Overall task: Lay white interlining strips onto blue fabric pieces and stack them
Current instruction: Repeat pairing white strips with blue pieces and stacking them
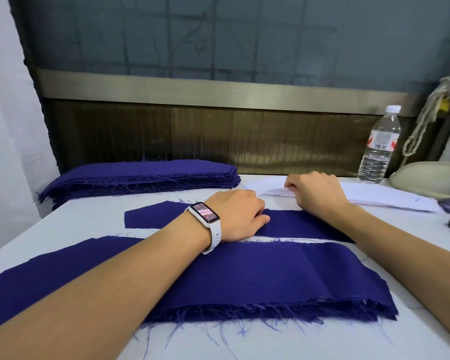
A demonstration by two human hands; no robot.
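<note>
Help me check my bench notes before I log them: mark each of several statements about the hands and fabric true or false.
1. The left hand rests on a single blue fabric piece. True.
2. A white strip already lies on that piece. False: it is bare; the white interlining strips lie at the rear right, where the right hand curls its fingers at their edge.
3. The water bottle is uncapped. False: its white cap is on.
4. A thick stack of blue fabric sits at the rear left. True.
5. The watch is on the right wrist. False: it is on the left wrist.
</note>
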